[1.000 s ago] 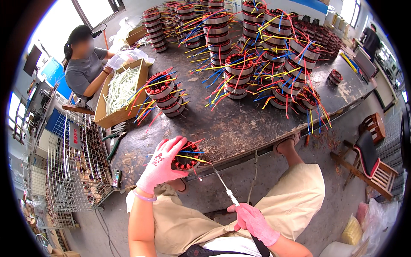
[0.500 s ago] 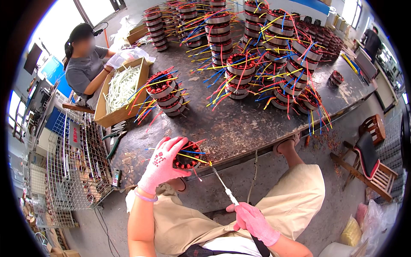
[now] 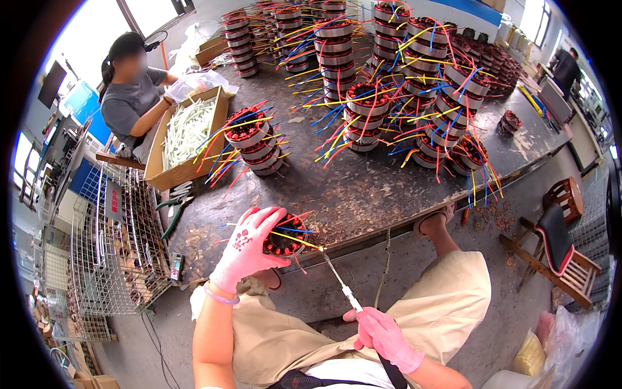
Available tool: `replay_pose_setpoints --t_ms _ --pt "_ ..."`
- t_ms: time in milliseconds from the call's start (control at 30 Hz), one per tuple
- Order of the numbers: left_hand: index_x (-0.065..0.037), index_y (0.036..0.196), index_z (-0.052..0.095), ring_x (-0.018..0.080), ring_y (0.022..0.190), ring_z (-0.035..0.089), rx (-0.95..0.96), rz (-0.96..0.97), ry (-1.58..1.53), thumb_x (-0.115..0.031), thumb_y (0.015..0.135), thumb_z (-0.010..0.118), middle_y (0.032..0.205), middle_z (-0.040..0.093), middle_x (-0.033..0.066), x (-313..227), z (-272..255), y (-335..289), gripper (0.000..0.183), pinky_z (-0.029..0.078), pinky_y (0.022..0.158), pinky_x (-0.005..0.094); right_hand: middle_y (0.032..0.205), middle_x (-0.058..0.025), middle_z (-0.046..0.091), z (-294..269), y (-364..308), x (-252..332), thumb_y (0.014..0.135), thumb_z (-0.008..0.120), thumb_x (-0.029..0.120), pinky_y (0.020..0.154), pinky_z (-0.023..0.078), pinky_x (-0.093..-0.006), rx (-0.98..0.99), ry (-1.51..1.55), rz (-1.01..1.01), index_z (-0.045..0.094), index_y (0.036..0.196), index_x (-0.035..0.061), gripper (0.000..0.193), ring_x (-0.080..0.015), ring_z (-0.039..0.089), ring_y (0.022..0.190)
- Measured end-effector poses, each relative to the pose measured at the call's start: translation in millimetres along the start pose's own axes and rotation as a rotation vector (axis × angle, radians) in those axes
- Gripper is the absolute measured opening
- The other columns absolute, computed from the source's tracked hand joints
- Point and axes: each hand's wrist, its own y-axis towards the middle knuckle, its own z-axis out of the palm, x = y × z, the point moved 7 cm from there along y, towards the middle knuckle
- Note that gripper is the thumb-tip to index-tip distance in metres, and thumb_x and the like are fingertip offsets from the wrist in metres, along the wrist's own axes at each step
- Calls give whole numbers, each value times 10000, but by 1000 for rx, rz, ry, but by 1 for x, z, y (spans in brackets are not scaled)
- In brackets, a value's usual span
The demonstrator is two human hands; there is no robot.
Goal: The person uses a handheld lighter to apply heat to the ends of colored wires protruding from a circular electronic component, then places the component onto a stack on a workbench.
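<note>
My left hand (image 3: 243, 256), in a pink glove, is closed around the rim of a wound motor stator (image 3: 285, 245) at the table's front edge. Red, blue and yellow wires stick out of that stator. One yellow wire (image 3: 299, 240) points right, and its end meets the tip of a slim tool (image 3: 350, 297) with a thin metal shaft and white handle. My right hand (image 3: 383, 332), also gloved in pink, is wrapped round the handle's lower end, above my lap. The exact kind of tool cannot be made out.
A short stack of stators (image 3: 256, 142) stands beyond my left hand, with taller stacks (image 3: 366, 117) further back. At the left, a co-worker (image 3: 133, 91) sits behind a cardboard box (image 3: 155, 174) of white tubes. Green-handled pliers (image 3: 172, 220) lie near wire baskets (image 3: 123, 259).
The view has shifted slightly. Both hands, the stator and the tool keep nearly the same places, with the tool tip still at the yellow wire's end.
</note>
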Motion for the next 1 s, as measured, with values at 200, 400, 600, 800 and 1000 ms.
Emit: replay_pose_setpoints --t_ms 200,400,600,800,1000 --pt "-59 1374 512 355 1287 475 8 -6 -6 -223 502 906 1359 541 146 -2 -1 0 971 310 1163 483 598 13 429 -1 2 -4 1060 448 256 627 522 -268 4 21 13 597 1206 -19 345 -67 426 547" --pt "-59 1380 508 364 1292 467 19 -7 2 -216 503 904 1362 539 150 -2 -1 1 975 310 1162 483 595 9 425 0 0 0 1057 446 249 628 528 -273 -15 -15 9 609 1194 -17 340 -74 439 543" --pt "-63 1382 509 365 1303 459 25 -2 8 -219 495 909 1372 533 148 -1 0 1 986 308 1164 483 596 3 428 -1 -1 0 1053 449 251 613 523 -277 -26 -49 3 614 1187 -16 341 -74 429 535" --pt "-65 1384 507 361 1306 457 25 -16 12 -217 487 913 1376 530 145 0 1 0 996 306 1166 483 600 3 431 2 -1 3 1054 447 247 618 523 -278 -9 -28 6 612 1188 -17 339 -71 432 544" --pt "-60 1379 511 357 1305 460 19 -10 -1 -210 506 905 1378 531 140 -1 0 0 970 304 1168 480 603 4 436 3 -2 5 1058 447 243 625 526 -277 -27 -48 9 609 1194 -19 337 -70 433 551"
